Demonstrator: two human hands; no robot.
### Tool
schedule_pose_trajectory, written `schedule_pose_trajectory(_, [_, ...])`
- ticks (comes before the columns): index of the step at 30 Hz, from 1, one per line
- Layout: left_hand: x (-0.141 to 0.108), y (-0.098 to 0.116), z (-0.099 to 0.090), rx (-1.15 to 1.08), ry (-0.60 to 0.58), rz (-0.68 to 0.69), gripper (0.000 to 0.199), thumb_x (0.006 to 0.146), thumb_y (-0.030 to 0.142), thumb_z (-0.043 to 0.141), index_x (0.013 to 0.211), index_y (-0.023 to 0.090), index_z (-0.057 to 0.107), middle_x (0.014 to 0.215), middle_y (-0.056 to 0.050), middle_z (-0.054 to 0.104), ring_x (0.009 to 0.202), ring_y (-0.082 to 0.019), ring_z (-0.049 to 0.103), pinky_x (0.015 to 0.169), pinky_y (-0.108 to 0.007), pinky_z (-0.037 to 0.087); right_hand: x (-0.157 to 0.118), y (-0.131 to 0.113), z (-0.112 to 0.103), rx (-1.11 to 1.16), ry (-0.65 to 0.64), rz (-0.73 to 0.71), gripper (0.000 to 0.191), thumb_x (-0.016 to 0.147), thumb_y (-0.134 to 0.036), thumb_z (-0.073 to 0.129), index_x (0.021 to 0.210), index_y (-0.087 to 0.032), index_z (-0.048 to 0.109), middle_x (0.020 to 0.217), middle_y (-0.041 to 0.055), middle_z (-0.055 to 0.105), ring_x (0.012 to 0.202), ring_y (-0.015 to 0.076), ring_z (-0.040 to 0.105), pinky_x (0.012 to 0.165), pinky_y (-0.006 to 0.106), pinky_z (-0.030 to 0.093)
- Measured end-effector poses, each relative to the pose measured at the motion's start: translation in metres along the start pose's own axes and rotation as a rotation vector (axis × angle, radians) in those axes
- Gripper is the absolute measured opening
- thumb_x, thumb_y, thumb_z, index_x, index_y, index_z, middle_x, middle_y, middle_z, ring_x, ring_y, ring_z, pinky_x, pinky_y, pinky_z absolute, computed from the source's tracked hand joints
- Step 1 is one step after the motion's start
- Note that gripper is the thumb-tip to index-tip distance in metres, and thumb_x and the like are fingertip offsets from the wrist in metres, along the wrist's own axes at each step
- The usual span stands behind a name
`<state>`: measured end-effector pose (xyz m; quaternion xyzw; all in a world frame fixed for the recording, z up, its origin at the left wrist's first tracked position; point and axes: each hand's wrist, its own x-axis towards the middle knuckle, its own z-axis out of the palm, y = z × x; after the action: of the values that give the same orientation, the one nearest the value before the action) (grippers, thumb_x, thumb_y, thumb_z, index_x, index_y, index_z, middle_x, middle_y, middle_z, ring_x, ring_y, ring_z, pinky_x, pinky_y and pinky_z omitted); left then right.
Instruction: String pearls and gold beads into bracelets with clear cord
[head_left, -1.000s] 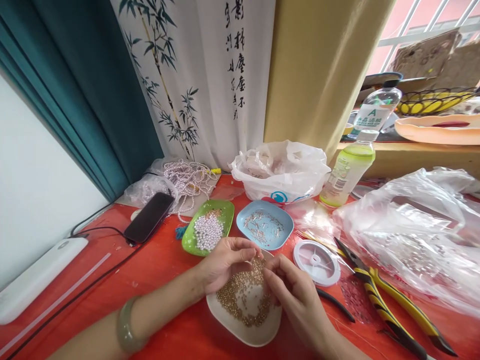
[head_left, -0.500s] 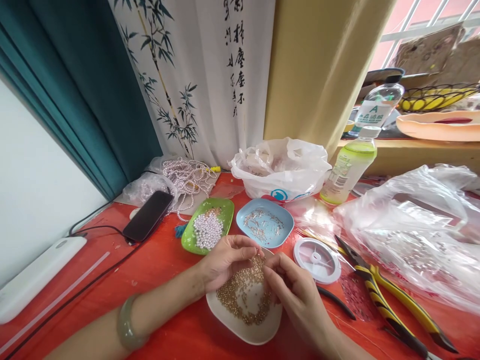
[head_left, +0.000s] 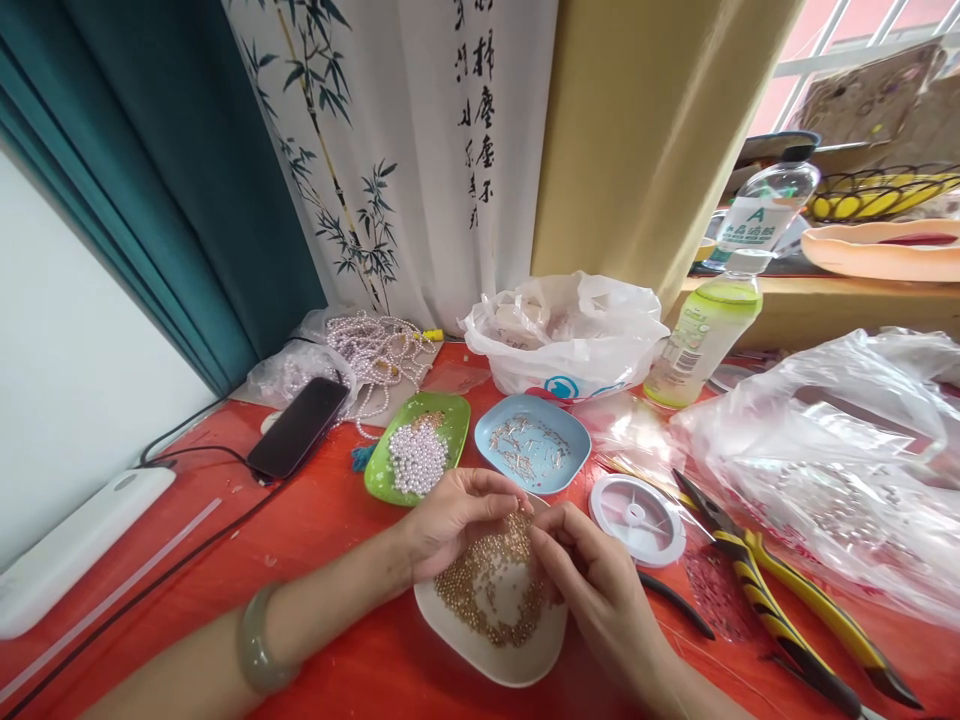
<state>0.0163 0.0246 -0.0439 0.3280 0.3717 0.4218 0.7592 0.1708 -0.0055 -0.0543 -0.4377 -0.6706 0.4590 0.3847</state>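
A white dish (head_left: 480, 645) of small gold beads (head_left: 480, 600) lies on the red table below my hands. Over its far left side, my left hand (head_left: 461, 520) is closed in a pinch, thumb against fingertips. My right hand (head_left: 589, 565) pinches too, close to the left fingertips above the dish's right side. What the fingers hold is too small to make out. Behind the hands are a green dish (head_left: 375, 475) of pale pearl beads (head_left: 418, 455) and a blue dish (head_left: 574, 480) with thin metal pieces (head_left: 529, 447).
To the right are a clear spool (head_left: 637, 520), yellow-black pliers (head_left: 795, 590) and a plastic bag (head_left: 832, 470). A drink bottle (head_left: 701, 335) and a white bag (head_left: 562, 345) stand behind. Bead strands (head_left: 375, 350), a phone (head_left: 298, 428) and a cable (head_left: 180, 570) lie left.
The whole view has shifted slightly. Both hands stay pinched over the gold beads, with hardly any visible movement.
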Motion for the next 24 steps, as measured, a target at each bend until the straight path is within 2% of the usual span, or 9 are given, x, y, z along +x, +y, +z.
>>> schedule_pose_trajectory(8, [0.000,0.003,0.000,0.118,-0.016,0.056,0.015,0.059,0.018,0.073,0.072,0.012,0.068,0.070,-0.003,0.068,0.063,-0.007,0.057,0.060,-0.016,0.042,0.001,0.001,0.000,0.033,0.010,-0.006,0.021,0.086,-0.035,0.038,0.074,-0.019,0.045,0.056,-0.0043,0.044,0.046,0.0092,0.040,0.043,0.020,0.035])
schedule_pose_trajectory(12, [0.001,0.025,-0.005,0.315,0.091,0.205,0.016,0.064,0.021,0.069,0.077,0.014,0.066,0.074,-0.004,0.068,0.066,-0.010,0.058,0.058,-0.020,0.043,0.002,0.001,0.000,0.038,0.013,0.021,0.021,0.086,-0.036,0.038,0.074,-0.019,0.044,0.055,-0.0042,0.045,0.045,0.0091,0.042,0.043,0.020,0.036])
schedule_pose_trajectory(15, [0.007,0.054,-0.025,0.722,0.216,0.437,0.017,0.070,0.026,0.061,0.083,0.015,0.065,0.081,-0.006,0.068,0.073,-0.014,0.060,0.062,-0.024,0.045,0.001,0.001,0.000,0.039,0.017,0.030,0.022,0.086,-0.037,0.040,0.074,-0.019,0.045,0.055,-0.0041,0.046,0.044,0.0091,0.043,0.042,0.020,0.036])
schedule_pose_trajectory(17, [0.015,0.074,-0.047,1.119,0.383,0.547,0.021,0.075,0.028,0.056,0.088,0.015,0.065,0.085,-0.006,0.068,0.075,-0.015,0.061,0.068,-0.026,0.046,0.000,0.001,0.001,0.046,0.025,0.019,0.022,0.086,-0.037,0.041,0.073,-0.020,0.046,0.054,-0.0044,0.046,0.043,0.0091,0.044,0.042,0.020,0.036])
schedule_pose_trajectory(18, [0.019,0.081,-0.059,1.356,0.449,0.539,0.022,0.076,0.029,0.052,0.089,0.017,0.065,0.087,-0.005,0.068,0.075,-0.015,0.061,0.069,-0.027,0.046,0.000,0.001,0.001,0.051,0.027,0.012,0.022,0.085,-0.037,0.041,0.073,-0.020,0.046,0.054,-0.0045,0.047,0.043,0.0092,0.044,0.042,0.020,0.036])
schedule_pose_trajectory(19, [0.024,0.087,-0.070,1.434,0.470,0.517,0.020,0.075,0.026,0.054,0.088,0.016,0.066,0.087,-0.006,0.068,0.077,-0.017,0.061,0.071,-0.028,0.045,0.000,0.002,0.001,0.054,0.027,0.008,0.022,0.086,-0.037,0.041,0.073,-0.020,0.046,0.054,-0.0046,0.047,0.043,0.0093,0.044,0.042,0.020,0.036])
schedule_pose_trajectory(22, [0.037,0.093,-0.094,1.577,0.458,0.458,0.014,0.070,0.018,0.057,0.076,0.017,0.069,0.082,-0.006,0.069,0.080,-0.021,0.061,0.076,-0.031,0.043,0.000,0.003,0.001,0.047,0.016,0.004,0.022,0.086,-0.038,0.039,0.075,-0.020,0.045,0.055,-0.0047,0.047,0.044,0.0093,0.044,0.043,0.020,0.036])
schedule_pose_trajectory(24, [0.044,0.091,-0.099,1.653,0.443,0.428,0.014,0.069,0.019,0.058,0.076,0.019,0.070,0.083,-0.005,0.069,0.083,-0.022,0.060,0.079,-0.032,0.041,0.000,0.004,0.001,0.032,0.010,-0.001,0.023,0.087,-0.038,0.039,0.074,-0.020,0.045,0.055,-0.0048,0.046,0.044,0.0093,0.044,0.043,0.020,0.036])
